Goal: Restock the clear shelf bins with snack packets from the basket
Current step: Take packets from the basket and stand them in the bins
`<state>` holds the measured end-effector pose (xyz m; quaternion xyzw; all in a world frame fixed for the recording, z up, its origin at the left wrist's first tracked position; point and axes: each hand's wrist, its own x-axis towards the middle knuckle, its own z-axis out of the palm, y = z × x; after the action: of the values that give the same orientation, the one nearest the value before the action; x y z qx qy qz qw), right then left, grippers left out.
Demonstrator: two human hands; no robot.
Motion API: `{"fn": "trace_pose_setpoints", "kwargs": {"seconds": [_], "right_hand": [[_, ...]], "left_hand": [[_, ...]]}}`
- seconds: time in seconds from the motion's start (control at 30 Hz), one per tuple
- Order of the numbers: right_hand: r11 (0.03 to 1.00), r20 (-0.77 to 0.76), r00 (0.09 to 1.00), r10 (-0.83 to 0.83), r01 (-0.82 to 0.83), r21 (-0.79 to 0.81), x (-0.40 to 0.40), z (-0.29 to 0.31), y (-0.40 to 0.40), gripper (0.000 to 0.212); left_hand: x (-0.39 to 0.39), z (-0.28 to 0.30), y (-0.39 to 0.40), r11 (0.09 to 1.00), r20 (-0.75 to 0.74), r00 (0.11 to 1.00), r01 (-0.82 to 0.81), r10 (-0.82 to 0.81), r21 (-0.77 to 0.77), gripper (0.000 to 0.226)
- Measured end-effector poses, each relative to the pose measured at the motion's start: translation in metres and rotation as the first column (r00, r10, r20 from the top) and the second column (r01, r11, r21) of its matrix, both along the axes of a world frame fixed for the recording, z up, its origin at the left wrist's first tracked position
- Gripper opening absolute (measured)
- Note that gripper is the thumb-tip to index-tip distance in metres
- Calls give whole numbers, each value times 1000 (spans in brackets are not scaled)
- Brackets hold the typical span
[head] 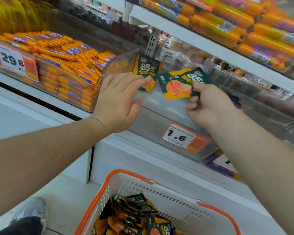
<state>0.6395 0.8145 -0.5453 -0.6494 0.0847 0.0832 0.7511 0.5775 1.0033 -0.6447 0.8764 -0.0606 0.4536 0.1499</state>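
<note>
Two green-and-yellow snack packets marked 85% are held up over the clear shelf bin (pixel 159 114). My left hand (pixel 119 100) pinches the lower edge of the upright packet (pixel 147 69) with its fingertips. My right hand (pixel 209 106) grips the tilted packet (pixel 180 83) at its right side. Below, a white basket with orange handles (pixel 134 184) holds several more of the same packets (pixel 134 216). The bin carries a 1.6 price tag (pixel 180 137) on its front wall.
A clear bin (pixel 63 73) full of orange sausage sticks stands to the left with a 29.8 tag. Large orange sausages (pixel 244 22) fill the upper shelf. Another clear bin (pixel 261 102) sits to the right. A grey shoe (pixel 31 211) is on the floor at lower left.
</note>
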Motion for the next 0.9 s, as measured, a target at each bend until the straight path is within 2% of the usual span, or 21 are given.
{"fn": "trace_pose_setpoints", "kwargs": {"seconds": [0.07,0.13,0.23,0.4,0.53,0.63,0.9], "right_hand": [[992,-28,1000,9,-13,-126,37,-5,21,12],[950,17,999,29,-22,-311,70,-12,43,5],[869,120,990,76,-7,-494,102,-19,74,14],[725,226,945,238,-18,-688,136,-37,107,29],[661,254,913,319,-23,-750,149,-47,120,17],[670,271,909,315,-11,-742,158,-53,122,22],[684,284,916,284,14,-729,157,-64,114,18]], "left_hand": [[3,-10,-3,996,-20,999,-30,32,82,43],[4,-22,-6,991,-2,999,-39,40,126,41],[7,-27,-7,991,56,997,-57,50,117,43],[15,-29,-12,989,125,988,-107,94,104,41],[18,-31,-11,990,166,982,-111,95,89,39],[19,-32,-11,989,177,980,-113,95,92,40],[20,-31,-12,989,193,976,-123,105,87,39]]}}
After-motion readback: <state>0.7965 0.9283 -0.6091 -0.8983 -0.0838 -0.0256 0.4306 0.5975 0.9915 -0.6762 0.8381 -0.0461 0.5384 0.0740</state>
